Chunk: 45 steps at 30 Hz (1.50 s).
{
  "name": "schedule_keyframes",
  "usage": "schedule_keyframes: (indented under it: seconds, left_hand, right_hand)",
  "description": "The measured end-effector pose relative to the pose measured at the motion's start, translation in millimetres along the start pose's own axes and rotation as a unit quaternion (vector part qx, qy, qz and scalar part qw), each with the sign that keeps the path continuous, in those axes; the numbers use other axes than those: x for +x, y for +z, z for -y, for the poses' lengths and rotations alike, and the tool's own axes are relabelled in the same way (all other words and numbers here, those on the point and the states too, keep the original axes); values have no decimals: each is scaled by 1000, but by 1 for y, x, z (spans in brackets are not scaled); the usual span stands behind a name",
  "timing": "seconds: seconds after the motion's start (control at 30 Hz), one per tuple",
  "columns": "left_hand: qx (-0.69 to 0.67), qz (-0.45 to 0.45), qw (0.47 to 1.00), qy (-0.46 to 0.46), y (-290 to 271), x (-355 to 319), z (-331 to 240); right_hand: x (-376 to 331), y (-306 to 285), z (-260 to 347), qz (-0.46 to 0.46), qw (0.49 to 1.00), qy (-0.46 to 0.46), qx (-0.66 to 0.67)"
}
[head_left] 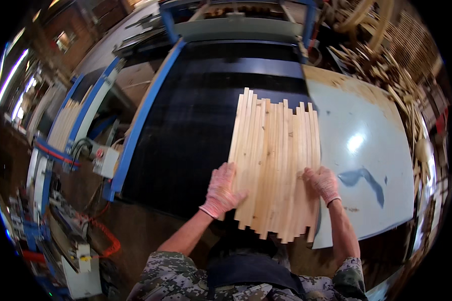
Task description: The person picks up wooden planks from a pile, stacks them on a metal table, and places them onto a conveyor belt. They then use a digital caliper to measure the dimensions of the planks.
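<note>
A row of pale wooden strips [271, 165] lies side by side with uneven ends. Its far part rests on a black conveyor belt [181, 120], and the near ends jut out past the belt's front edge. My left hand [223, 191], in a pinkish knit glove, presses the row's left edge, fingers along the side and thumb over the top. On the right edge my right hand [322, 183], gloved alike, is closed with its fingers curled against the outer strips. The undersides of the strips are hidden.
A pale, stained sheet-topped table [356, 115] adjoins the belt on the right, with a heap of scrap wood [381, 70] beyond. A blue rail [146, 118] edges the belt's left. Farther left are a control box [106, 161], a smaller blue-framed conveyor [98, 103] and a coiled red hose [110, 238].
</note>
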State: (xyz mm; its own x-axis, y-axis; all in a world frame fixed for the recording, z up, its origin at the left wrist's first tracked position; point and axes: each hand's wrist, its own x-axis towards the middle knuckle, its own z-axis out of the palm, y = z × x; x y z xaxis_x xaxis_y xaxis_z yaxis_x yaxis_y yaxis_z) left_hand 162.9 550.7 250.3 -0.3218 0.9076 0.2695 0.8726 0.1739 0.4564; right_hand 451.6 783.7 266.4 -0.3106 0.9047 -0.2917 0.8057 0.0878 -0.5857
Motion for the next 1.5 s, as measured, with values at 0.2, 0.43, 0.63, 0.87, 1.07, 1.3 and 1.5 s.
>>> schedule_keyframes:
  seconds: [0.2,0.43,0.63,0.87,1.07,1.3,1.5]
  left_hand:
    - [295,-14,947,-129,-8,-47,0]
    - [293,-66,942,-151,-63,-72,208]
    - [308,-113,931,-160,-50,-43,223]
    - [98,-228,969,5,-31,-11,87]
    - [-232,-153,953,117,66,28,-99]
    - [-504,194,840,59,180,-20,-432]
    - [-516,358,776,66,292,-89,-612]
  right_hand:
    - [-1,17,7,160,952,-132,223]
    - [-23,144,182,240,936,-196,165]
    - [-2,172,145,249,891,-226,304]
    - [-80,72,44,442,781,-215,386]
    - [-169,-76,-110,315,743,-280,520]
    - [-309,-169,-350,106,723,-147,667]
    - [-442,-173,-518,-78,612,6,787]
